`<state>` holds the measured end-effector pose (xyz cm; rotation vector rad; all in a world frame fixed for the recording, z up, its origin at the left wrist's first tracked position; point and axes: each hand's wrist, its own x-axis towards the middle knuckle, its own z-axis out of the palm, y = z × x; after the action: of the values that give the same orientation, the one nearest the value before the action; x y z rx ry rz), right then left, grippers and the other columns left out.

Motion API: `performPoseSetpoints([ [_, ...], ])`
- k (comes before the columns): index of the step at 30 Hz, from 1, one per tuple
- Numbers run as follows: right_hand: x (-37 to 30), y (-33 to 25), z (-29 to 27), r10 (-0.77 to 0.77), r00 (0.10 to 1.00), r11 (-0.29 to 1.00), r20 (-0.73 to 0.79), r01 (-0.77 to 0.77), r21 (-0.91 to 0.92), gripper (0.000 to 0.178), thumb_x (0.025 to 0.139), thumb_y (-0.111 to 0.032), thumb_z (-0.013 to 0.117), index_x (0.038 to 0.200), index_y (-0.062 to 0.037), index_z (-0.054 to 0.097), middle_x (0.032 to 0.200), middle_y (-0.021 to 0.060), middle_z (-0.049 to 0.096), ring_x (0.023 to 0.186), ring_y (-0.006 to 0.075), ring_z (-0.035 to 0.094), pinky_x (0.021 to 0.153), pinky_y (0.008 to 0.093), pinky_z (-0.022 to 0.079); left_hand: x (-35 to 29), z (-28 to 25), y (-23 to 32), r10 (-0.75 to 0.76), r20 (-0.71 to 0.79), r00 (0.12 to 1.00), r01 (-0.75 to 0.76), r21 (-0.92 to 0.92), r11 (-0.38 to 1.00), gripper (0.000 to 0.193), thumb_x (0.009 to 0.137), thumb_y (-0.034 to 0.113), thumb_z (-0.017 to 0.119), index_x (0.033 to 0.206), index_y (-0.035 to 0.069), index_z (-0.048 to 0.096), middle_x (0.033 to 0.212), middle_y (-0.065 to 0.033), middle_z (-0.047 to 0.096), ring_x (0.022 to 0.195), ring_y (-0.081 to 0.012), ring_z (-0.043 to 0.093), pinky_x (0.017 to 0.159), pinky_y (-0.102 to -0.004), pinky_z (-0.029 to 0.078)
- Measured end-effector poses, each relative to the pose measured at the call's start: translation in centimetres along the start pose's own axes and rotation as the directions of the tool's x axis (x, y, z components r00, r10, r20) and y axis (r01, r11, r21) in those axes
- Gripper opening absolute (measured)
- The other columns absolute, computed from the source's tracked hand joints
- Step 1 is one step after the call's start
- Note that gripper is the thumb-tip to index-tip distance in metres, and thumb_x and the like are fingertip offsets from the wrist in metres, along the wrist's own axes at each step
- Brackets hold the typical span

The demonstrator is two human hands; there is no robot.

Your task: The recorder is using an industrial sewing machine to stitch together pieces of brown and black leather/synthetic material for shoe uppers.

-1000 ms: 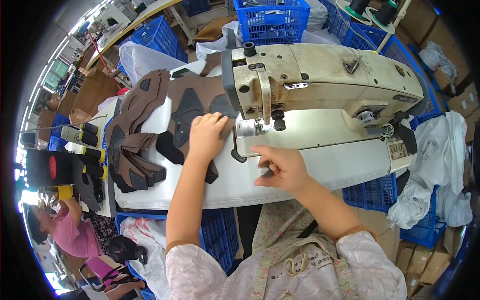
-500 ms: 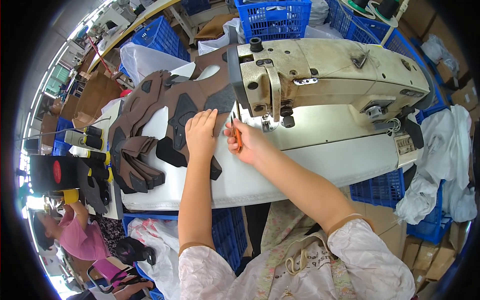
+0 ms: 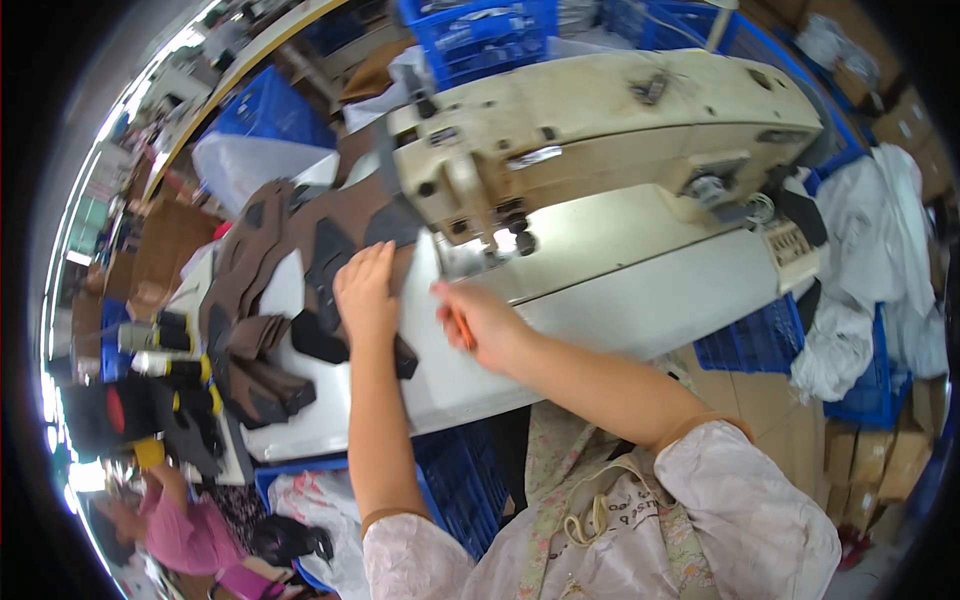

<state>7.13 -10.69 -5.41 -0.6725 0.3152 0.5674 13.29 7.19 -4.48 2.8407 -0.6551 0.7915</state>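
My left hand [image 3: 367, 292] lies flat, fingers stretched, on the edge of brown fabric pieces with dark grey patches [image 3: 330, 245]. In my right hand [image 3: 492, 328] is a pair of orange-handled snips [image 3: 462, 327], held in closed fingers just above the white tabletop; their blades are blurred. A cream sewing machine [image 3: 640, 120] stands beyond my right hand, its needle area [image 3: 492, 250] a short way from my fingers. The far end of the fabric runs behind the machine's head and is partly hidden.
More stacked brown pieces [image 3: 262, 375] lie on the white table [image 3: 590, 325] at left. Thread spools [image 3: 170, 365] stand past its left edge. Blue crates [image 3: 490, 45] sit behind and below. White plastic bags [image 3: 860, 280] hang at right. A person in pink [image 3: 195, 530] sits at lower left.
My right hand with the snips has drawn away from the left hand and the fabric edge, toward me. My left hand stays on the fabric. The whole view has shifted and tilted.
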Motion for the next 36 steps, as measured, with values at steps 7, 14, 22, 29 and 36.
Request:
performPoseSetpoints([
  [7,-15.8,-9.9,-11.7,-0.746,0.426,-0.431,0.512,0.277,-0.858,0.024,0.081,-0.005,0.066,0.105,-0.0073,0.071,0.087,0.0128,0.069,0.08,0.0281,0.066,0.073,0.0419,0.051,-0.3,-0.3,-1.4,-0.005,0.041,0.999,0.003,0.044,0.999,0.036,0.085,0.008,0.06,0.121,0.005,0.065,0.117,-0.0147,0.067,0.116,-0.0314,0.059,0.099,-0.0422,0.04],
  [14,-25.2,-21.7,-30.4,-0.922,0.161,-0.378,0.353,-0.163,-0.912,0.026,0.076,0.003,0.061,0.097,-0.0071,0.073,0.102,0.0098,0.072,0.107,0.0296,0.065,0.099,0.041,0.047,-0.3,0.7,-1.2,0.028,0.061,0.998,-0.034,0.099,0.994,0.03,0.09,0.009,0.058,0.12,0.005,0.064,0.119,-0.012,0.066,0.116,-0.0308,0.058,0.1,-0.0415,0.04],
  [22,-26.4,-25.1,-30.8,-0.969,0.205,-0.163,0.136,-0.12,-0.979,0.029,0.08,0.006,0.052,0.097,-0.0068,0.072,0.107,0.0116,0.07,0.108,0.0298,0.063,0.097,0.039,0.048,0.1,-0.7,-0.3,0.057,0.117,0.992,-0.066,0.08,0.995,0.031,0.087,0.005,0.058,0.117,0.003,0.066,0.112,-0.0148,0.068,0.108,-0.0344,0.061,0.092,-0.0442,0.044],
  [29,-18.0,-39.3,-36.7,-0.973,0.112,-0.229,0.2,-0.547,-0.805,0.042,0.081,-0.039,0.069,0.108,-0.0072,0.07,0.113,0.015,0.065,0.109,0.032,0.062,0.096,0.0415,0.049,0.1,-1.0,-0.4,0.054,0.066,0.996,-0.056,0.028,0.998,0.018,0.082,0.004,0.061,0.098,0.0,0.068,0.097,-0.0185,0.066,0.099,-0.0405,0.058,0.092,-0.0492,0.042],
  [36,-15.2,-45.4,-42.9,-0.808,0.589,-0.319,-0.021,-0.467,-0.825,0.07,0.072,-0.05,0.072,0.126,-0.0081,0.06,0.127,0.0224,0.061,0.116,0.0395,0.06,0.098,0.045,0.048,0.3,-0.2,0.1,0.003,0.035,0.999,-0.003,-0.004,1.0,0.01,0.073,0.001,0.066,0.078,-0.002,0.057,0.081,-0.0201,0.057,0.087,-0.043,0.054,0.082,-0.051,0.041],
])
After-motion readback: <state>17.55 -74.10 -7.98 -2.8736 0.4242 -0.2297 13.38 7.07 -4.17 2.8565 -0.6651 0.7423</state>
